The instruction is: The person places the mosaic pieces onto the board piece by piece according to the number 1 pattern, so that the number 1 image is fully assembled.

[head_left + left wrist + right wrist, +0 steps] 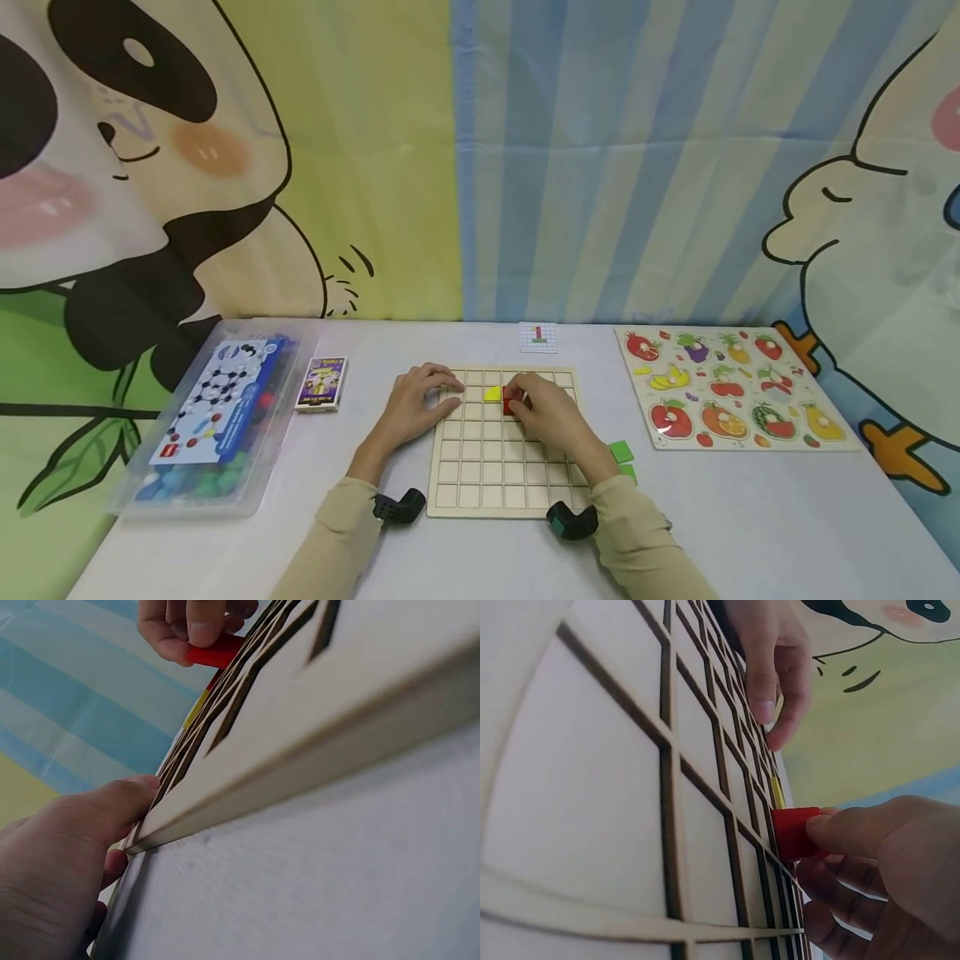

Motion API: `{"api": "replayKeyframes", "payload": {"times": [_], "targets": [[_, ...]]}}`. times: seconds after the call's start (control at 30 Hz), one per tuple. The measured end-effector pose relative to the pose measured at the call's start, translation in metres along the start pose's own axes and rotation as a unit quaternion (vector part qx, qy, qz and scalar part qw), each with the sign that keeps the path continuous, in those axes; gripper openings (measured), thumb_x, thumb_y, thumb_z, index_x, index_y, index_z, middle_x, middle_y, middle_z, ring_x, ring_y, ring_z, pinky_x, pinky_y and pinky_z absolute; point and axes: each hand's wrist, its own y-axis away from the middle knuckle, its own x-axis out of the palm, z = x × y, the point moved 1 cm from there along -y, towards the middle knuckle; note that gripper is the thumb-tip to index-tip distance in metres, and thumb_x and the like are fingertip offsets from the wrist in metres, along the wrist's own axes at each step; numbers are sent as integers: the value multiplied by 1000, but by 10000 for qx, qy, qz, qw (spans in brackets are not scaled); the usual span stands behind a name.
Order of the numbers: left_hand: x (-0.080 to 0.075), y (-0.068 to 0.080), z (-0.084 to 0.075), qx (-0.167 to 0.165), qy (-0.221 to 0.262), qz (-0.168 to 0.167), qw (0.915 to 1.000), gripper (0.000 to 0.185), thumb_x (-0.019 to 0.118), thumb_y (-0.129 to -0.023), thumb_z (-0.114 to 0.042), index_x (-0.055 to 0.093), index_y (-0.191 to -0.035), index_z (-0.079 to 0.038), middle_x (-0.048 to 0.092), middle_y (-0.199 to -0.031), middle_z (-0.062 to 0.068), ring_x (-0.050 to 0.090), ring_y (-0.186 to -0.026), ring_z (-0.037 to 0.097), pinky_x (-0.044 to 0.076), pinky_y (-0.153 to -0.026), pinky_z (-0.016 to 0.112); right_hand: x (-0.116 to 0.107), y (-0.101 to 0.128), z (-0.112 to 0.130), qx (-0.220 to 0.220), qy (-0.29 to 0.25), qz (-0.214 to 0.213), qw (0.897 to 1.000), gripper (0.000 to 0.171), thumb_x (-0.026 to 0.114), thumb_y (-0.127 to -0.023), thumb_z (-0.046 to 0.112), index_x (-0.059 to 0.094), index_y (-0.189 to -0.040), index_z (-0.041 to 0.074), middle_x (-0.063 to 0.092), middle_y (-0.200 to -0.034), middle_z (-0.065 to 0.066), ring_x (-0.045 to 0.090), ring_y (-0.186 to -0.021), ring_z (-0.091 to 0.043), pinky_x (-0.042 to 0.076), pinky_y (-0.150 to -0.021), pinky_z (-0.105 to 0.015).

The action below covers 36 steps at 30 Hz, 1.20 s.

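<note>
Right hand (551, 417) pinches a red block (512, 405) between thumb and fingers, holding it at the wooden grid board (487, 475), in the upper rows just right of a yellow tile (492, 393) already seated in a cell (whether the red block is fully in its cell can't be told). Left hand (416, 404) rests on the board's upper left edge, fingers relaxed and fairly straight, gripping nothing. Green tiles (621, 452) lie on the white table (750, 517) just right of the board. Fruit puzzle (731, 387) farther right; small pattern card (538, 337) behind the board; card box (322, 383) and clear plastic case (213, 417) to the left.
</note>
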Motion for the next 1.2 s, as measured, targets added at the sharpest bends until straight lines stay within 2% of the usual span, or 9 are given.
{"api": "replayKeyframes", "payload": {"times": [0.43,0.93,1.1,1.2], "targets": [[0,0,1,-19,-12,-23,10000,16,71,-84,-32,69,-99,-29,61,-113,-6,54,-104,18,33,-87,41,6,3,-1,-31,483,-97,9988,8,63,-90,13,67,-97,15,58,-93,4,61,-81,-11,48,-67,-28],[0,0,0,36,44,-49,10000,15,71,-84,-32,69,-99,-28,61,-113,-5,55,-103,18,34,-87,42,6,7,-1,6,669,-259,9974,11,68,-87,14,72,-97,16,58,-92,6,58,-76,-8,47,-67,-27],[0,0,0,11,27,-35,10000,15,71,-84,-32,70,-98,-28,61,-113,-5,55,-104,19,34,-86,42,4,10,-1,51,607,-178,9980,11,67,-86,13,71,-96,17,59,-89,7,53,-73,-6,45,-66,-25],[0,-1,0,-16,21,-19,10000,15,71,-84,-33,70,-98,-29,62,-114,-5,55,-104,19,34,-87,42,0,13,-2,-102,361,-33,9993,11,65,-88,11,70,-97,15,59,-91,4,51,-73,-7,44,-65,-25]]}}
